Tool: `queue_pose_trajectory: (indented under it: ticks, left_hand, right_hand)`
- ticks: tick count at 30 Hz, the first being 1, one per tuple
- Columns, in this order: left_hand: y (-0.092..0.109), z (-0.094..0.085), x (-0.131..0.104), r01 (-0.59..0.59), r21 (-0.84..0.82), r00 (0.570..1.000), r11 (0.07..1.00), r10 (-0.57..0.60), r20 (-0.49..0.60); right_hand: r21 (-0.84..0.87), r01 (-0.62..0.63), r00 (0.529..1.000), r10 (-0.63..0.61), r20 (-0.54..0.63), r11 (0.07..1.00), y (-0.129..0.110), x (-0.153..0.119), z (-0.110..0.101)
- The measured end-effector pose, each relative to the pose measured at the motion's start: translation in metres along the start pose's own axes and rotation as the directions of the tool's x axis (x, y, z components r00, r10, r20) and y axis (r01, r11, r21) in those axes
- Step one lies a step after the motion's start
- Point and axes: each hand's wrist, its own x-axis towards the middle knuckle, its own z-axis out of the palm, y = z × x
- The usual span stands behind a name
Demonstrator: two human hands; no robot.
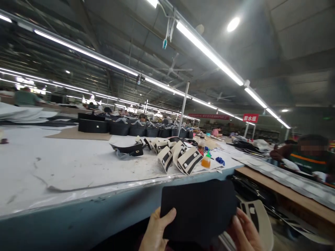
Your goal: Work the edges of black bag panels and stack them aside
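A flat black fabric piece (197, 209) is held low in front of me, below the table's front edge. My left hand (155, 230) grips its left side, with the thumb lying over the front face. My right hand (244, 232) holds its lower right corner. Both hands are cut off by the bottom of the view.
The white worktable (65, 164) carries curled cream-and-black striped pieces (180, 157), a black strap part (129, 150), an orange glue bottle (206, 161) and a row of black bags (136, 129). A person in a dark striped top (307, 157) sits at the right by a conveyor (288, 181).
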Motion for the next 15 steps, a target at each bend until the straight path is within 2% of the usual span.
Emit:
queue_pose_trajectory:
  ticks: [1,2,3,4,5,6,7,8,10,12,15]
  left_hand:
    - [0.007,-0.002,-0.001,-0.050,0.038,0.999,0.998,0.050,0.008]
    - [0.013,-0.003,-0.003,-0.092,0.085,0.996,0.992,0.091,0.018]
    - [0.019,-0.003,-0.005,-0.123,0.135,0.992,0.983,0.121,0.028]
    - [0.024,-0.002,-0.006,-0.143,0.182,0.990,0.973,0.138,0.039]
    - [0.027,-0.001,-0.008,-0.152,0.221,0.988,0.963,0.144,0.050]
    - [0.030,0.001,-0.009,-0.155,0.249,0.988,0.956,0.145,0.059]
    - [0.031,0.002,-0.009,-0.160,0.269,0.987,0.950,0.147,0.064]
    - [0.033,0.002,-0.009,-0.164,0.281,0.986,0.946,0.151,0.066]
    - [0.036,-0.004,-0.006,-0.169,0.287,0.986,0.943,0.159,0.058]
    - [0.039,-0.016,0.000,-0.162,0.269,0.987,0.949,0.158,0.039]
    - [0.042,-0.036,0.009,-0.130,0.204,0.991,0.970,0.127,0.031]
  right_hand:
    - [-0.130,0.101,0.994,-0.106,-0.028,0.986,-0.001,-0.001,-0.001]
    - [-0.294,0.246,0.967,-0.255,0.007,0.924,-0.002,-0.002,-0.001]
    - [-0.422,0.380,0.923,-0.368,0.112,0.823,-0.003,-0.002,0.002]
    - [-0.497,0.487,0.874,-0.408,0.265,0.718,-0.004,-0.003,0.006]
    - [-0.516,0.548,0.832,-0.367,0.415,0.658,-0.005,-0.004,0.012]
    - [-0.503,0.549,0.810,-0.275,0.518,0.668,-0.006,-0.006,0.019]
    - [-0.497,0.509,0.807,-0.189,0.559,0.703,-0.006,-0.009,0.026]
    - [-0.507,0.448,0.831,-0.136,0.539,0.736,-0.006,-0.011,0.031]
    - [-0.516,0.294,0.920,-0.093,0.380,0.805,-0.007,-0.013,0.036]
    - [-0.486,0.149,0.974,-0.045,0.220,0.861,-0.010,-0.012,0.030]
    - [-0.395,0.012,0.980,0.068,0.188,0.919,-0.014,-0.013,0.010]
